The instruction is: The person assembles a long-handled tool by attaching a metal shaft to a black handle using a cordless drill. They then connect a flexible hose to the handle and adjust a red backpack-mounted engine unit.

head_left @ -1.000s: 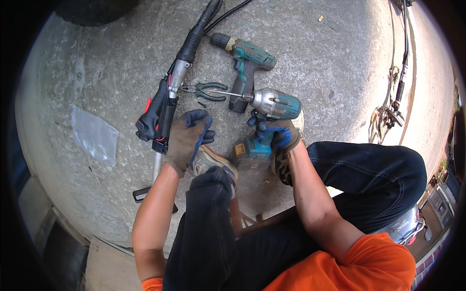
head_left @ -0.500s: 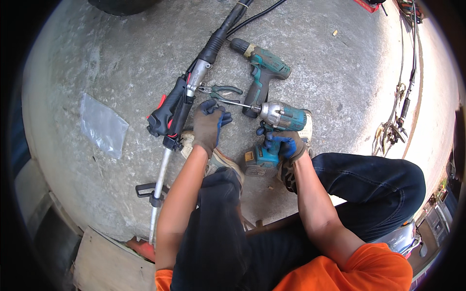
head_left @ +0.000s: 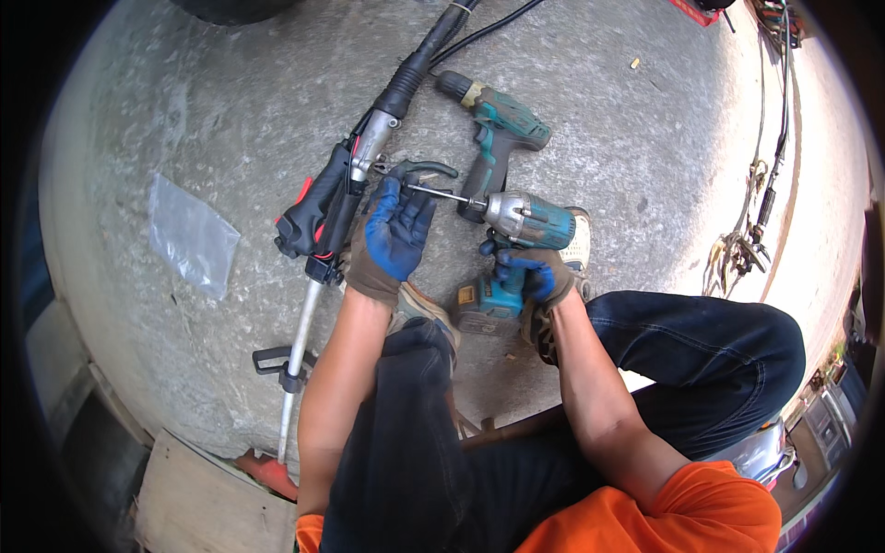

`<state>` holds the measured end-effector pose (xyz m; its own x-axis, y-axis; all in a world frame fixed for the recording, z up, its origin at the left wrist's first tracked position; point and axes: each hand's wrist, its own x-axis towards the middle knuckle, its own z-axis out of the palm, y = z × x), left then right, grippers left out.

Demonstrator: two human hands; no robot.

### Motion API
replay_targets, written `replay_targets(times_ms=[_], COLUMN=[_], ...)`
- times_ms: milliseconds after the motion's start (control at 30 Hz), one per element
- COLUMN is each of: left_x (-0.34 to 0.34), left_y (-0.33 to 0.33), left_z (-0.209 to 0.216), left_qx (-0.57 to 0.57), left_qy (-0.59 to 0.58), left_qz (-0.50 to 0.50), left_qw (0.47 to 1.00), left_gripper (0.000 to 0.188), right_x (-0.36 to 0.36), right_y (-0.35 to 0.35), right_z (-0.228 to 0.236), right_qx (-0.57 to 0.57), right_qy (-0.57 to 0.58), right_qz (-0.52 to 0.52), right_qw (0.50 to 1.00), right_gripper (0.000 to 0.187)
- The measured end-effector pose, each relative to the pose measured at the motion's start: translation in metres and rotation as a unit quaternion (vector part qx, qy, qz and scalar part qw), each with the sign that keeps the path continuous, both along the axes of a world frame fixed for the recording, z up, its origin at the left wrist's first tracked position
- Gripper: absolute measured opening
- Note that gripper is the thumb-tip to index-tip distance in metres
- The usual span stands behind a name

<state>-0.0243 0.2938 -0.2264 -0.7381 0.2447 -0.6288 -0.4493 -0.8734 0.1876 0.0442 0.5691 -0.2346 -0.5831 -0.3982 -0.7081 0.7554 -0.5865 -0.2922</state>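
Note:
My right hand (head_left: 536,275), in a brown and blue work glove, is wrapped round the handle of a teal impact driver (head_left: 539,221). A long thin bit (head_left: 441,193) points left from its silver nose. My left hand (head_left: 396,230), gloved alike, is turned palm up with its fingers stretched out beside the bit's tip. Whether a fingertip touches the tip I cannot tell. Just beyond that hand lie green-handled pliers (head_left: 429,168), partly covered by it. A second teal drill (head_left: 502,134) lies on the floor behind the driver.
A string trimmer's shaft (head_left: 300,341) with a black handle (head_left: 318,207) lies left of my hands. A clear plastic bag (head_left: 194,237) rests farther left on the concrete floor (head_left: 627,138). Cables with metal fittings (head_left: 742,249) lie at the right. A dark tyre-like object (head_left: 235,7) stands at the far edge.
My left hand has rolled from back-up to palm-up, and its fingers have opened out by the bit's tip. The impact driver has shifted slightly left in my right hand.

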Motion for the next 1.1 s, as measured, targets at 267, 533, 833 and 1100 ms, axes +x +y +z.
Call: replay_targets(times_ms=[267, 533, 833, 1100], left_x=[-0.003, -0.007, -0.007, -0.014], left_y=[-0.002, -0.004, 0.008, 0.013], left_z=[0.004, 0.002, 0.005, 0.025], left_qx=[-0.023, -0.118, -0.040, -0.143], left_qy=[0.020, -0.014, 0.033, -0.008], left_qz=[-0.033, -0.053, 0.001, -0.008], left_qw=[0.999, 0.992, 0.999, 0.990], left_gripper=[0.033, 0.032, 0.032, 0.038], right_x=[-0.002, -0.010, -0.005, -0.006], right_y=[-0.003, -0.002, -0.016, -0.027], right_z=[0.001, 0.014, 0.008, 0.007], right_qx=[0.013, 0.097, 0.078, 0.073], right_qy=[0.054, 0.043, 0.042, 0.053], right_qz=[-0.012, 0.024, 0.015, 0.008], right_qw=[0.998, 0.994, 0.996, 0.996], right_gripper=[0.052, 0.049, 0.047, 0.045])
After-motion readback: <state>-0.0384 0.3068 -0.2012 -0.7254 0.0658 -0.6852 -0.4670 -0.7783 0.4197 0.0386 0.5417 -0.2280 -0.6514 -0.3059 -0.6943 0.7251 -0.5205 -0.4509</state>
